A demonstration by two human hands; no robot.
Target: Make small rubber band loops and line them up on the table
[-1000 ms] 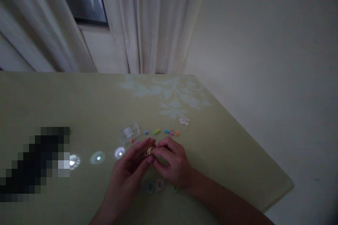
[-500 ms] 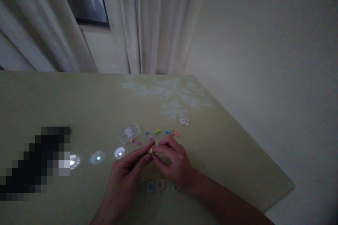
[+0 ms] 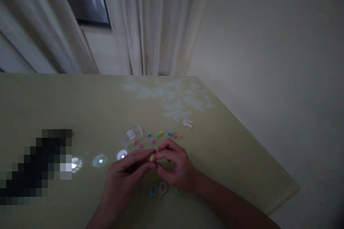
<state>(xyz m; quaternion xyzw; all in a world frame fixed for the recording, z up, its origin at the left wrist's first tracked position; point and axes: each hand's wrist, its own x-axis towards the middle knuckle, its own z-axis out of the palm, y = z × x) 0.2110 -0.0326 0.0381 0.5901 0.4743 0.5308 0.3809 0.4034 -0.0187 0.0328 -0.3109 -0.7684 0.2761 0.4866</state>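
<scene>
A small yellow hair tie (image 3: 152, 157) is pinched between both hands above the table. My left hand (image 3: 125, 171) closes on its left side, with the fingers nearly straight and the thumb below. My right hand (image 3: 176, 164) grips the other side between thumb and bent fingers. Part of the band is hidden by the fingertips. Below the hands lie more hair ties: a blue one (image 3: 153, 190), a pink one (image 3: 162, 188) and a green one (image 3: 178, 190), partly covered by my right hand.
Beyond the hands stands a clear plastic box (image 3: 131, 135). Several tiny coloured clips lie near it, among them a purple one (image 3: 153, 141). A small white piece (image 3: 187, 124) lies farther back. The table (image 3: 242, 157) ends in a slanting right edge beside the wall.
My left hand has shifted slightly left and its fingers have come lower. More of the yellow hair tie now shows between the fingertips. The things on the table have stayed put.
</scene>
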